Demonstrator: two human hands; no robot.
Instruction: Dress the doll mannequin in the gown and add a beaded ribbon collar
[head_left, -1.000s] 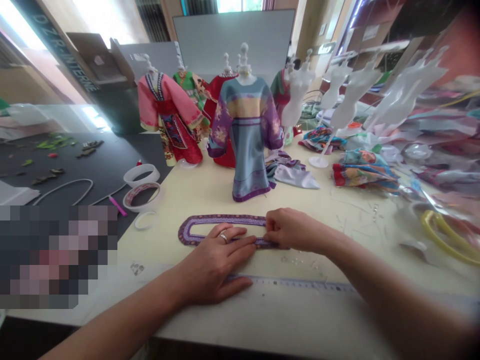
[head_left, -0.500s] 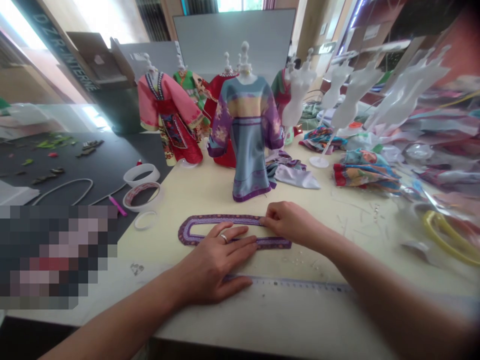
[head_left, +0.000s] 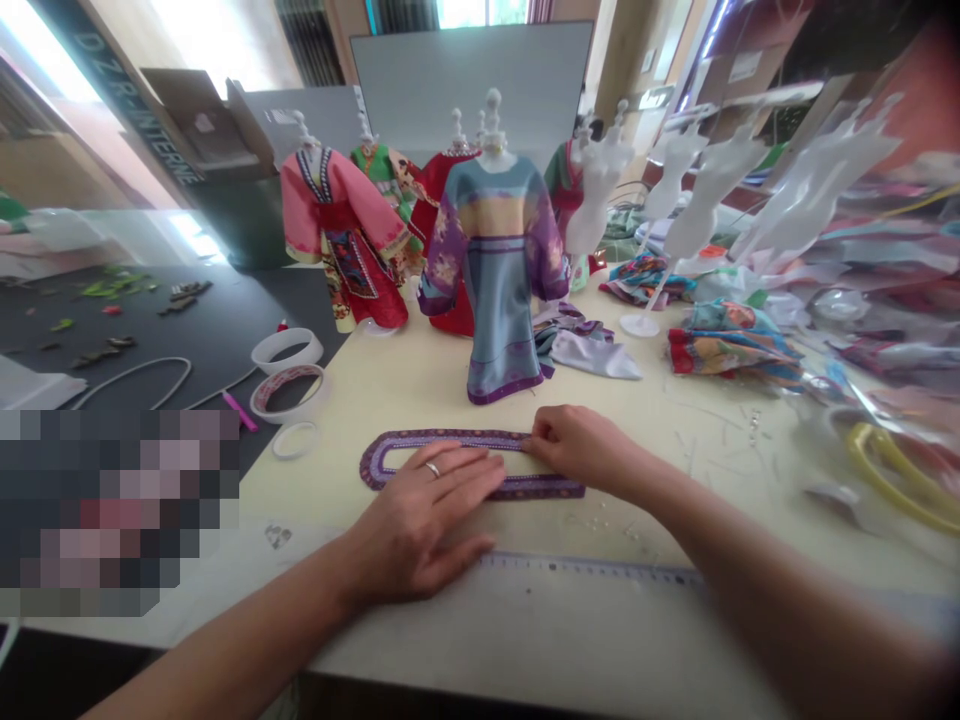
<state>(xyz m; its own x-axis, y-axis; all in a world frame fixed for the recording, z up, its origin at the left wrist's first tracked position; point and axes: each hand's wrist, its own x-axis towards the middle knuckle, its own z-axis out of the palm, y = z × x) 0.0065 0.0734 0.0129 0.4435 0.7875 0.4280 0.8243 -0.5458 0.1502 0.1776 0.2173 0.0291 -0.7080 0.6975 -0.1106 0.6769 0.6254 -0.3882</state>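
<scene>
A purple patterned trim band (head_left: 373,463) lies flat on the pale table in a long U shape, its rounded end to the left. My left hand (head_left: 431,515), with a ring on one finger, rests palm down across the band, fingers stretched out. At the upper right end of the band, my right hand (head_left: 574,440) has its fingertips pinched on the trim's edge. Just below runs a clear ruler (head_left: 585,568), partly under my left hand. Behind the band stands a small mannequin in a blue and purple robe (head_left: 502,290).
Tape rolls (head_left: 289,390) and a pink pen (head_left: 240,411) lie at the left. More dressed mannequins, such as one in a pink robe (head_left: 341,220), stand behind. Bare white mannequins (head_left: 596,190), folded garments (head_left: 731,345) and a yellow ring (head_left: 874,470) are on the right.
My left hand has shifted slightly left along the band, its fingers drawn closer together. My right hand keeps its pinch at the same end.
</scene>
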